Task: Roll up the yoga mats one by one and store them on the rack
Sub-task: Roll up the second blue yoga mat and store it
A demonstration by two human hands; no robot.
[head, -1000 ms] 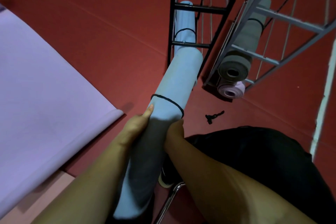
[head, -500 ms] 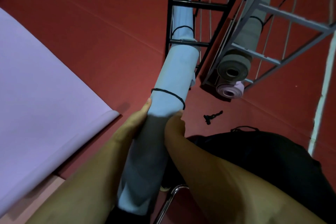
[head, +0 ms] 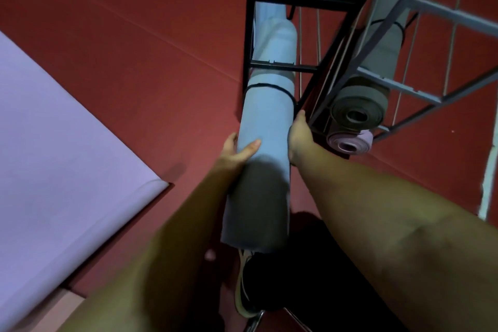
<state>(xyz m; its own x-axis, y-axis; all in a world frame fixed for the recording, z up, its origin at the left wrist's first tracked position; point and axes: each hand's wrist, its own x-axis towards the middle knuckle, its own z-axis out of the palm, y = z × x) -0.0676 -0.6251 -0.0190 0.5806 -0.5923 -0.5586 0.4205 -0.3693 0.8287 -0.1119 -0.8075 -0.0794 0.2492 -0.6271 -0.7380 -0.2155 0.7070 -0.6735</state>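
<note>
Red gym floor (head: 134, 43), lilac mat (head: 54, 143) still flat at left. Storing step: left hand (head: 237, 152) and right hand (head: 299, 137) wrap the banded blue rolled mat (head: 265, 127), front end inside the black rack (head: 310, 3). Next, I'd judge: push it fully in, let go.

The black rack (head: 310, 3) takes the blue roll (head: 265, 127) through its open front, between a crossbar (head: 283, 65) and the uprights. Another blue roll (head: 272, 35) already fills the space beyond. Just right, the grey rack (head: 404, 89) with a grey roll (head: 358, 110) and pink roll (head: 350, 143) crowds the right hand (head: 299, 137). Left, red floor (head: 161, 62) lies open up to the flat purple mat (head: 67, 143).
</note>
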